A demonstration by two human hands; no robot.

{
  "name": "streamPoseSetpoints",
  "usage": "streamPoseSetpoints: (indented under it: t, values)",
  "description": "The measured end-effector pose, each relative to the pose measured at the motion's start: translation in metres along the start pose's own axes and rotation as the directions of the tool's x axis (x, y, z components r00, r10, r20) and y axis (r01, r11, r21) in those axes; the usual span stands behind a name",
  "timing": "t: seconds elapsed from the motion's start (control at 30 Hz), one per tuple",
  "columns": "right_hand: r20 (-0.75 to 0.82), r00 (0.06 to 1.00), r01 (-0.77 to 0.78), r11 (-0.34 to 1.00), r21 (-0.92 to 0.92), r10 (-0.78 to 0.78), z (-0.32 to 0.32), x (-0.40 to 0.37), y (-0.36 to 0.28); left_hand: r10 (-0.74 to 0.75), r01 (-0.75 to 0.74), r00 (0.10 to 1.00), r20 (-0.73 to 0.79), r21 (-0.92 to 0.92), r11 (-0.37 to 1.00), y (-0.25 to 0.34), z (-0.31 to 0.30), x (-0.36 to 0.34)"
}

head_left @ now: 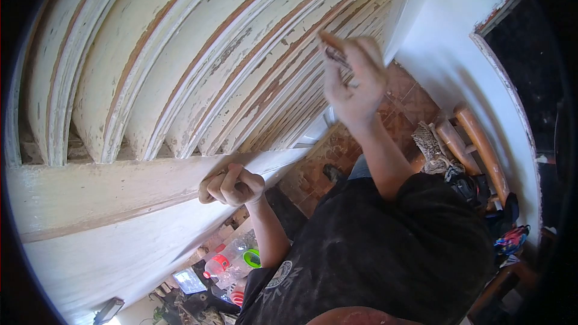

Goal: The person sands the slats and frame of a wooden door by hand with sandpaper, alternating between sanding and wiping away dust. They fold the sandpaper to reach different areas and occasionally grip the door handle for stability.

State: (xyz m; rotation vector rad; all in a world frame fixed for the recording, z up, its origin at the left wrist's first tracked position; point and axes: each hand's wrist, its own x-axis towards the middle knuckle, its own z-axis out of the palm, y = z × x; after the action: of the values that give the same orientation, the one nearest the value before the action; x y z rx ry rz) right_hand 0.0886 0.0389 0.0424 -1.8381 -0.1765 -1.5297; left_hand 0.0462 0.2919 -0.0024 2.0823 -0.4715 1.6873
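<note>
Slatted panel (198, 60), cream paint worn through to brown along the slat edges, fills the upper left; its flat bottom rail (108, 189) runs under the slat ends. Left hand (232, 185): fingers curled in toward the palm, at the rail's lower side near the slat ends. Can't tell if it holds anything or actually touches the rail. Right hand (356, 78): raised in front of the panel's far slats, fingers bent and pinching a small brownish piece (336, 54), motion-blurred, material unclear. Contact with the slats can't be told either.

Black shirt (367, 241) on the person, pale dusty marks, light print on the chest. Reddish tiled floor (412, 93) shows beyond the panel's far end. Right of the panel, across the floor: white wall (445, 42), wooden chair (483, 147) with thick orange-brown posts, knotted rope (428, 143) beside it, colourful bundle (512, 238) nearby. Below the panel, past the left forearm: clear plastic bottle (220, 266) with red label and cap, green ring (251, 258) just beside it, mixed clutter around.
</note>
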Motion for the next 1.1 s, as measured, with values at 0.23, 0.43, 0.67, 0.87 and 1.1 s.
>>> streamPoseSetpoints:
  t: [0.23, 0.43, 0.67, 0.87, 1.1]
  values:
    - [-0.037, 0.998, 0.051, 0.998, 0.022, -0.05, -0.003, 0.003, 0.002, 0.006, -0.006, 1.0, 0.001, 0.007, 1.0, 0.001, 0.0, 0.0]
    - [-0.022, 0.999, -0.026, 1.0, 0.002, 0.026, 0.004, -0.003, -0.017, -0.011, 0.011, 1.0, -0.003, 0.014, 1.0, 0.001, 0.001, -0.001]
    - [-0.012, 0.999, 0.041, 0.999, -0.029, -0.042, -0.007, 0.009, 0.003, 0.007, -0.007, 1.0, -0.007, 0.003, 1.0, 0.001, 0.0, 0.0]
    - [-0.011, 1.0, -0.012, 0.997, 0.079, 0.013, 0.011, -0.016, -0.022, -0.007, 0.007, 1.0, -0.002, 0.008, 1.0, 0.001, -0.001, -0.001]
    - [-0.028, 0.998, 0.059, 0.996, -0.063, -0.061, -0.002, 0.007, -0.002, 0.025, -0.025, 1.0, -0.019, 0.008, 1.0, 0.003, -0.001, 0.003]
